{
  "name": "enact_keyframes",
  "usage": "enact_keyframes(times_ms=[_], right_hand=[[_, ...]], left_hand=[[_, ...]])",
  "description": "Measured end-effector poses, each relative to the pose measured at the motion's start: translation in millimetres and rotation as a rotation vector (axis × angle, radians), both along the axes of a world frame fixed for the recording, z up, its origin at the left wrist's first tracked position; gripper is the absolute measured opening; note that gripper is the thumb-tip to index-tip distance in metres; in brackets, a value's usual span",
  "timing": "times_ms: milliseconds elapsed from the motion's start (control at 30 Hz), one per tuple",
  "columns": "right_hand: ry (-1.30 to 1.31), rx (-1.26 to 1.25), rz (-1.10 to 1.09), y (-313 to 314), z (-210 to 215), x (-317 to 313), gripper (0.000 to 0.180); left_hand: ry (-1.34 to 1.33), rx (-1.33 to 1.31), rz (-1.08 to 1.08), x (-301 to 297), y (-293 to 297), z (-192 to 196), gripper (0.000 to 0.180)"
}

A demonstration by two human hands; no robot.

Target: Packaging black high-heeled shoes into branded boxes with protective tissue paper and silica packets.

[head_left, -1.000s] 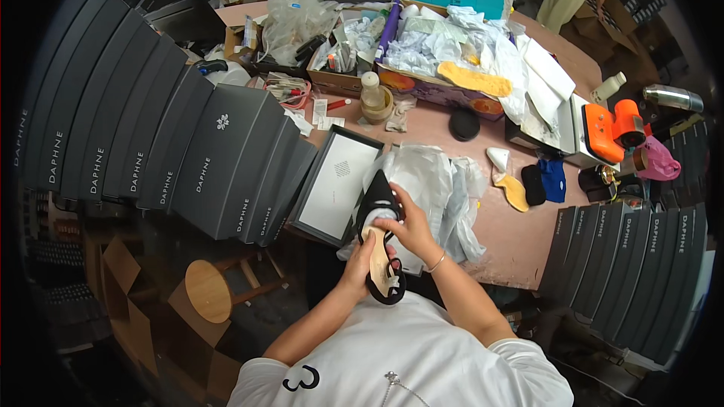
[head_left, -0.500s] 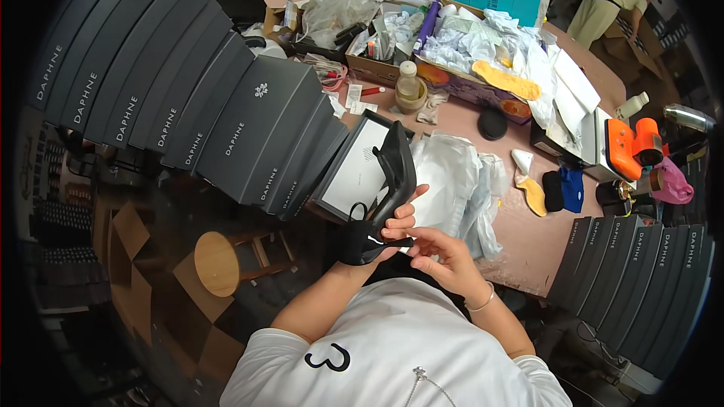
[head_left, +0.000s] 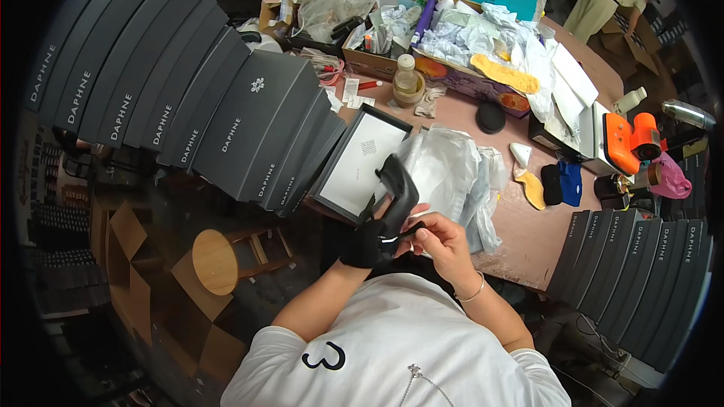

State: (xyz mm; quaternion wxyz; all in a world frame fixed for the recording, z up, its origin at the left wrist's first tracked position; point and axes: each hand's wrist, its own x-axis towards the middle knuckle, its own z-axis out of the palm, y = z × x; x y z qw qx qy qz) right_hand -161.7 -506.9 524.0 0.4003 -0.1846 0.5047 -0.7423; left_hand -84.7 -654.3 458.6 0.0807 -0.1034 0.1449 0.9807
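Note:
I hold a black high-heeled shoe (head_left: 392,196) in front of my chest, its heel pointing up toward the table. My left hand (head_left: 363,247) is mostly hidden inside or behind the shoe's front part and grips it. The fingers of my right hand (head_left: 441,245) pinch a thin black strap at the shoe's side. Just beyond the shoe, an open black shoe box (head_left: 362,162) with a white lining lies at the table's near edge. White tissue paper (head_left: 449,169) is bunched beside the box.
Rows of black shoe boxes stand at the left (head_left: 188,98) and at the right (head_left: 641,271). A round wooden stool (head_left: 215,260) is below left. The pink table (head_left: 520,245) carries a bottle (head_left: 407,75), a yellow insole (head_left: 532,190), an orange tool (head_left: 630,139) and a cardboard tray of crumpled paper (head_left: 467,49). Another person (head_left: 603,0) stands far right.
I have turned the shoe over: its pale inner sole faced me a second ago, and now the heel points up. My right hand has moved from the sole to the strap.

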Motion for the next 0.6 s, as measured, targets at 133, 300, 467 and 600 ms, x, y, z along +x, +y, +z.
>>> enact_keyframes(times_ms=[133, 300, 467, 600], right_hand=[[0.144, 0.042, 0.104, 8.6, -7.1, -12.3, 0.017], [0.044, 0.070, -0.082, 7.7, -4.6, -11.9, 0.020], [0.101, 0.117, -0.037, 18.1, 5.5, 2.1, 0.016], [0.248, 0.193, -0.011, 19.8, 6.0, -1.0, 0.018]], left_hand=[[-0.286, -0.130, -0.100, 8.1, -11.4, 60.9, 0.064], [-0.363, -0.304, 0.061, -16.5, -6.1, 55.4, 0.023], [-0.201, -0.507, 0.083, -31.0, -9.1, 63.2, 0.024], [-0.193, -0.684, 0.058, -34.2, -9.1, 66.3, 0.025]])
